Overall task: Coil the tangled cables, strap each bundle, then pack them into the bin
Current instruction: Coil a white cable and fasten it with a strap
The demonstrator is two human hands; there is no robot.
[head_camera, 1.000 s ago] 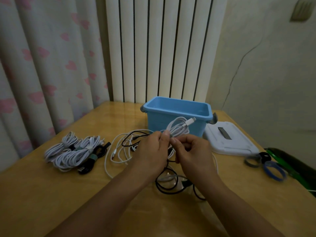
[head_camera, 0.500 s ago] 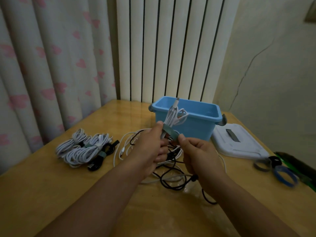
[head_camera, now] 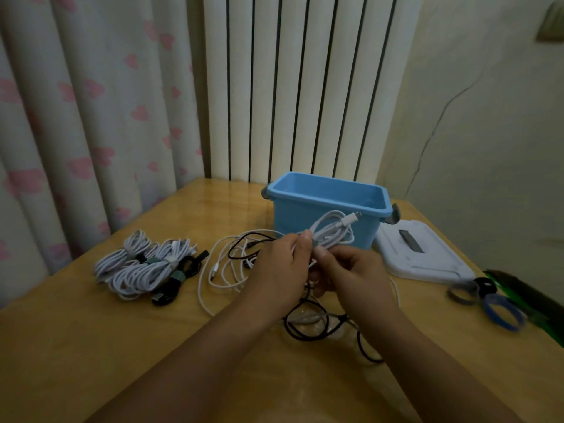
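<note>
A coiled white cable bundle (head_camera: 334, 230) is held in front of the blue bin (head_camera: 328, 206), its plug end pointing right. My left hand (head_camera: 280, 270) pinches the bundle where a grey-green strap (head_camera: 314, 241) wraps it. My right hand (head_camera: 354, 274) grips the strap and bundle from below. Under my hands lies a tangle of loose white and black cables (head_camera: 241, 261). Several strapped bundles (head_camera: 146, 267) lie together at the left of the table.
A white bin lid (head_camera: 424, 254) lies right of the bin. Spare straps, grey, black and blue (head_camera: 500, 309), sit at the right near a green object (head_camera: 531, 294). A curtain and a radiator stand behind the wooden table (head_camera: 91, 346).
The bundle was tipped upright half a second ago; now it lies sideways again with the plug pointing right. Both hands stay closed around it at the strap.
</note>
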